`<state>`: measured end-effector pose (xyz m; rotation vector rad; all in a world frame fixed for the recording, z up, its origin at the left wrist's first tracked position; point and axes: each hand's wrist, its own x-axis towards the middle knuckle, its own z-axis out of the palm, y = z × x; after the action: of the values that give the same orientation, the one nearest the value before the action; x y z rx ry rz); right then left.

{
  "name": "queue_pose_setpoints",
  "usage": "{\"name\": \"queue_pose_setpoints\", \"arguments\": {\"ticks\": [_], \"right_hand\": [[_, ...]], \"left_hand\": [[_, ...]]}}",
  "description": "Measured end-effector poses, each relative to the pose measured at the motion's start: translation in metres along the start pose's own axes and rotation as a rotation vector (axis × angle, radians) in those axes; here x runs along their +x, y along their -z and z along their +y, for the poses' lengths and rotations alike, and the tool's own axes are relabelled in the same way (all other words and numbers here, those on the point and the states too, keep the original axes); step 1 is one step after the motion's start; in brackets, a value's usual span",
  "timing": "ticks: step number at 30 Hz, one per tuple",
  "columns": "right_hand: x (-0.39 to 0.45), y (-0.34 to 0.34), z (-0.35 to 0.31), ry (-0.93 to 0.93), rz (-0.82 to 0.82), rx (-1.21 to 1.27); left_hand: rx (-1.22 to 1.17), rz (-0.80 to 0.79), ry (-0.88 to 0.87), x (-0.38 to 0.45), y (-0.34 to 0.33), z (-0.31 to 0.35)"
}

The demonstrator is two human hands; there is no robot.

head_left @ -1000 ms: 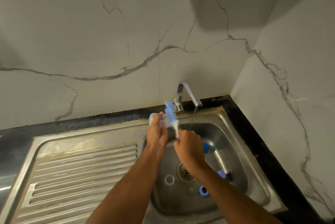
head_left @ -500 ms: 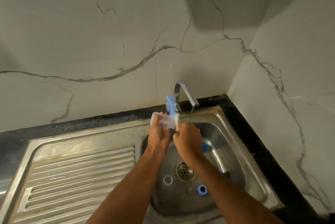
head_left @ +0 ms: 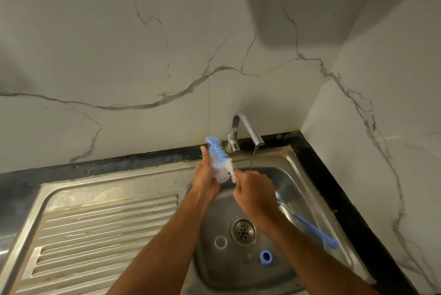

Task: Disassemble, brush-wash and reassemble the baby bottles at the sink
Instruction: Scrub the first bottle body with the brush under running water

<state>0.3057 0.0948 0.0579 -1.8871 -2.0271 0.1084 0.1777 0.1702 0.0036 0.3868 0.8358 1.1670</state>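
Observation:
My left hand [head_left: 206,176] grips a small clear baby bottle [head_left: 221,174] above the back left of the sink basin [head_left: 307,182]. A bottle brush [head_left: 216,151] with blue and white bristles lies against the bottle, its tip sticking up past my left thumb. My right hand [head_left: 253,189] pinches the brush just below the bristles. Beyond my right wrist, a wire stem and blue handle [head_left: 316,231] slant across the basin; whether they belong to the held brush is unclear. On the basin floor lie a clear ring [head_left: 220,242], a blue ring [head_left: 265,257] and a small clear piece [head_left: 249,257].
The tap [head_left: 247,127] runs a thin stream [head_left: 253,158] into the basin just right of my hands. The drain [head_left: 243,231] is in the basin's middle. A ribbed steel drainboard [head_left: 100,227] spreads to the left. Marble walls close the back and right.
My left hand has turned the bottle from lying sideways to a steeper tilt. The brush head has shifted up and left along it. Both hands stay by the tap.

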Motion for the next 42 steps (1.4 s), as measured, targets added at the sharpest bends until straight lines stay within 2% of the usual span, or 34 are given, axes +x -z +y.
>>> {"name": "queue_pose_setpoints", "arguments": {"ticks": [3, 8, 12, 14, 15, 16, 17, 18, 20, 21, 22, 23, 24, 25, 26, 28, 32, 35, 39, 42], "right_hand": [[0.006, 0.002, 0.01, -0.085, -0.023, 0.009], [-0.015, -0.012, -0.003, 0.082, -0.059, 0.029], [-0.004, -0.006, 0.0, -0.05, -0.002, 0.074], [-0.007, -0.01, -0.003, 0.031, -0.033, 0.051], [-0.01, -0.013, -0.005, 0.087, -0.03, 0.045], [-0.01, -0.017, -0.003, 0.095, -0.018, 0.045], [-0.009, -0.016, 0.0, 0.058, -0.013, 0.058], [-0.006, -0.015, 0.004, 0.001, -0.014, 0.074], [-0.004, -0.015, 0.008, -0.025, -0.01, 0.063], [-0.008, -0.016, 0.006, 0.006, -0.039, 0.058], [-0.012, -0.017, 0.003, 0.056, -0.045, 0.052], [-0.016, -0.02, 0.001, 0.11, -0.031, 0.047], [-0.017, -0.021, 0.0, 0.128, -0.011, 0.049], [-0.015, -0.02, 0.001, 0.087, -0.002, 0.07], [-0.012, -0.018, 0.001, 0.022, 0.009, 0.097], [-0.008, -0.017, 0.002, -0.054, 0.018, 0.106], [-0.014, -0.023, 0.001, 0.057, -0.034, 0.076], [-0.01, -0.02, 0.008, -0.07, -0.034, 0.087], [-0.019, -0.025, 0.003, 0.071, -0.049, 0.062], [-0.012, -0.018, 0.005, -0.041, -0.02, 0.072]], "left_hand": [[0.064, -0.052, 0.075, -0.003, 0.001, 0.0], [0.087, 0.179, 0.015, 0.006, 0.0, 0.002], [0.065, 0.141, 0.043, -0.009, -0.005, 0.004], [-0.009, 0.226, 0.049, -0.008, -0.019, 0.008], [-0.121, 0.331, 0.07, -0.008, -0.023, 0.009], [-0.165, 0.359, 0.032, -0.006, -0.025, 0.009], [-0.232, 0.355, 0.022, -0.007, -0.029, 0.012], [-0.127, 0.324, 0.011, -0.009, -0.019, 0.013], [-0.31, 0.25, 0.092, -0.016, -0.013, 0.008], [-0.251, 0.26, 0.075, -0.012, -0.013, 0.009], [-0.08, 0.335, 0.033, 0.0, -0.005, 0.008], [-0.133, 0.367, 0.035, 0.005, -0.008, 0.008], [-0.043, 0.4, 0.003, 0.003, -0.005, 0.009], [0.017, 0.336, 0.0, 0.001, -0.007, 0.008], [-0.039, 0.245, 0.024, -0.001, -0.005, 0.002], [-0.023, 0.206, 0.076, -0.006, 0.001, -0.002], [-0.119, 0.185, 0.152, -0.005, -0.005, 0.003], [-0.071, 0.138, 0.15, -0.009, -0.006, 0.008], [-0.06, 0.241, 0.074, -0.004, -0.004, 0.007], [-0.064, 0.226, 0.073, -0.001, -0.001, -0.003]]}}
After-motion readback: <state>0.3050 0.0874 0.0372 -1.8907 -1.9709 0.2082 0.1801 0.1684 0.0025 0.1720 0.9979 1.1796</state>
